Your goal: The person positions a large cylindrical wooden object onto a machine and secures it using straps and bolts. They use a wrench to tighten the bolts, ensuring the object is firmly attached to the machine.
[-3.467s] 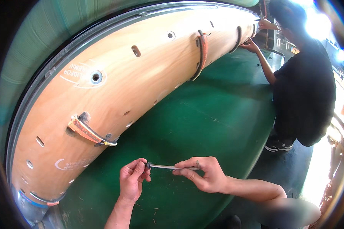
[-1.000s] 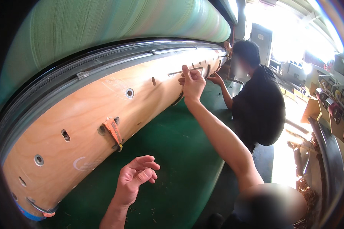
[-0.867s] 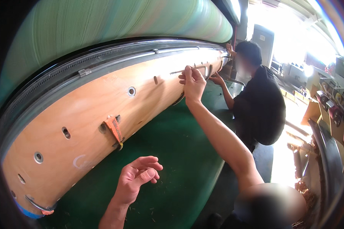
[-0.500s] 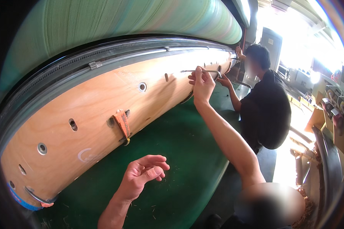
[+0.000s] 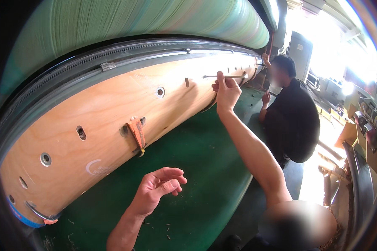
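My right hand (image 5: pixel 227 94) pinches a slim metal hex key (image 5: pixel 238 77) between thumb and fingers. The key lies nearly level in front of the long curved wooden panel (image 5: pixel 113 104), near its bright far part. Slots and round metal-rimmed holes (image 5: pixel 160 92) run along the panel. Whether the key touches the panel I cannot tell. My left hand (image 5: pixel 157 189) hovers over the green floor with loosely curled fingers and nothing in it. Nearest to it on the panel's lower edge hangs an orange strap (image 5: pixel 136 131).
A large green-streaked roller (image 5: pixel 146 21) spans the top, above a dark metal rail (image 5: pixel 109 66). Another person (image 5: pixel 295 113) in dark clothes crouches at the panel's far end. Boxes and clutter (image 5: pixel 364 129) stand at the right. Small shavings lie on the green floor (image 5: pixel 192 184).
The hex key has turned in my right hand, so its bent end no longer shows clearly. That hand shifted slightly right. The other person's lower hand moved right, away from the panel.
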Action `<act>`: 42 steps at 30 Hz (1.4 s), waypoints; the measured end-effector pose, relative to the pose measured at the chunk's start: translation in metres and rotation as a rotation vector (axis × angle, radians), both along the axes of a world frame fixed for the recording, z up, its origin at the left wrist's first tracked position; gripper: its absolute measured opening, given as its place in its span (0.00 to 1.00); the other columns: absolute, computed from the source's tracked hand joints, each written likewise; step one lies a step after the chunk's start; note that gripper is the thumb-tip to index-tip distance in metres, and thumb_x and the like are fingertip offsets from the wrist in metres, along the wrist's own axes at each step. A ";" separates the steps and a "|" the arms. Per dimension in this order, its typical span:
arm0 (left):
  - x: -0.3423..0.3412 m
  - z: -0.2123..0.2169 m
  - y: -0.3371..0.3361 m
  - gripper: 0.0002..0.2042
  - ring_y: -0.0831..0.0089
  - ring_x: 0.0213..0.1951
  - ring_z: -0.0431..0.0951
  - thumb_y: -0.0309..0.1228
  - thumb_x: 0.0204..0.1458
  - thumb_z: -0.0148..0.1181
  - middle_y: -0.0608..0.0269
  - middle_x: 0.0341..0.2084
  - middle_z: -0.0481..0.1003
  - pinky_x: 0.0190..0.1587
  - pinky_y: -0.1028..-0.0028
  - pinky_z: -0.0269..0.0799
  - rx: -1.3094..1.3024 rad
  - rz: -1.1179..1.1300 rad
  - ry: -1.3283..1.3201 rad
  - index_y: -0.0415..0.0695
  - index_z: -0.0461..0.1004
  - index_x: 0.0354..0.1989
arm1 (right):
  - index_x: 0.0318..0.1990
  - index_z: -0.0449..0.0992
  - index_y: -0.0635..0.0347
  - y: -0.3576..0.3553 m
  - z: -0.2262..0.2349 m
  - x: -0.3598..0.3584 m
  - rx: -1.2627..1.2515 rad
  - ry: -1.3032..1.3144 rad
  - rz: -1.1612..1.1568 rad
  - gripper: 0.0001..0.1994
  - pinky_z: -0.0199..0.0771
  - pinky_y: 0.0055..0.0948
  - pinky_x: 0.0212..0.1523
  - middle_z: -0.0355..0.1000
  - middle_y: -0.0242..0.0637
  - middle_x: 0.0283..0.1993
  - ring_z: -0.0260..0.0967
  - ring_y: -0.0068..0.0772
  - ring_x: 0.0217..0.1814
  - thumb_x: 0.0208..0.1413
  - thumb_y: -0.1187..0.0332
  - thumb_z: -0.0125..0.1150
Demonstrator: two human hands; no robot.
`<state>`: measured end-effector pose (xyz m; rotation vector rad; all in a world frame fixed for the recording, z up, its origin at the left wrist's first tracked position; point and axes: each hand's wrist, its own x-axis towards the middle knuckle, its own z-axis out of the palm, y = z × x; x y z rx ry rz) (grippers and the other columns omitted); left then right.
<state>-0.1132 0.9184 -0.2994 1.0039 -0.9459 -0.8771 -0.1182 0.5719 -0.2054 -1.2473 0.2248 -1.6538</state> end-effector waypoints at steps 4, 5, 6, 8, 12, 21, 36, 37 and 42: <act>0.004 -0.005 0.001 0.11 0.76 0.34 0.78 0.29 0.57 0.59 0.58 0.36 0.79 0.37 0.75 0.75 0.014 0.014 0.017 0.40 0.76 0.47 | 0.36 0.76 0.69 0.006 -0.003 0.006 0.001 -0.021 0.038 0.15 0.76 0.22 0.28 0.75 0.37 0.29 0.76 0.25 0.28 0.61 0.62 0.62; 0.005 -0.006 0.001 0.11 0.76 0.34 0.78 0.29 0.58 0.59 0.58 0.36 0.79 0.37 0.75 0.75 0.021 0.017 0.024 0.40 0.76 0.47 | 0.37 0.76 0.69 0.008 -0.006 0.008 -0.019 -0.055 0.066 0.15 0.76 0.22 0.28 0.76 0.37 0.29 0.76 0.25 0.27 0.61 0.61 0.62; 0.006 -0.005 0.001 0.11 0.76 0.34 0.78 0.29 0.58 0.59 0.59 0.36 0.79 0.37 0.75 0.75 0.018 0.017 0.022 0.40 0.76 0.47 | 0.38 0.76 0.69 0.008 -0.007 0.008 -0.029 -0.106 0.119 0.15 0.76 0.22 0.28 0.76 0.39 0.29 0.76 0.25 0.27 0.61 0.61 0.61; 0.006 -0.005 0.001 0.11 0.76 0.34 0.78 0.29 0.58 0.59 0.59 0.36 0.79 0.38 0.75 0.75 0.025 0.012 0.021 0.40 0.76 0.47 | 0.37 0.76 0.70 0.003 -0.009 0.007 -0.036 -0.058 0.079 0.15 0.76 0.22 0.28 0.76 0.39 0.29 0.75 0.26 0.27 0.61 0.62 0.62; 0.009 -0.010 0.000 0.10 0.76 0.34 0.78 0.29 0.58 0.59 0.59 0.36 0.79 0.38 0.75 0.75 0.020 0.012 0.022 0.40 0.77 0.46 | 0.37 0.76 0.71 -0.004 -0.003 0.001 0.018 0.121 0.045 0.19 0.75 0.23 0.28 0.77 0.40 0.30 0.74 0.26 0.26 0.60 0.58 0.64; 0.008 -0.009 0.005 0.13 0.78 0.35 0.77 0.31 0.59 0.59 0.61 0.38 0.79 0.40 0.77 0.73 0.010 -0.044 0.030 0.39 0.76 0.49 | 0.67 0.56 0.65 -0.016 -0.001 -0.098 -0.436 0.658 -0.259 0.39 0.75 0.25 0.28 0.76 0.39 0.45 0.74 0.27 0.24 0.52 0.58 0.70; 0.002 -0.006 -0.011 0.10 0.77 0.33 0.77 0.29 0.57 0.60 0.60 0.35 0.79 0.36 0.76 0.74 0.021 -0.030 0.001 0.40 0.77 0.45 | 0.27 0.74 0.61 -0.017 0.099 -0.120 -0.201 1.417 -0.001 0.27 0.71 0.28 0.23 0.72 0.35 0.21 0.70 0.26 0.19 0.64 0.44 0.48; 0.001 -0.006 -0.012 0.10 0.77 0.33 0.77 0.29 0.57 0.60 0.60 0.35 0.79 0.36 0.76 0.74 0.017 -0.037 -0.001 0.40 0.77 0.45 | 0.27 0.75 0.62 -0.012 0.096 -0.122 -0.131 1.405 0.088 0.29 0.70 0.28 0.22 0.71 0.35 0.19 0.70 0.26 0.18 0.63 0.42 0.48; -0.006 -0.005 -0.009 0.11 0.77 0.33 0.77 0.29 0.56 0.60 0.60 0.35 0.79 0.36 0.76 0.74 0.032 -0.042 -0.011 0.40 0.77 0.45 | 0.35 0.76 0.62 -0.006 0.096 -0.132 -0.820 1.510 -0.388 0.30 0.73 0.37 0.30 0.74 0.41 0.25 0.75 0.38 0.27 0.58 0.37 0.53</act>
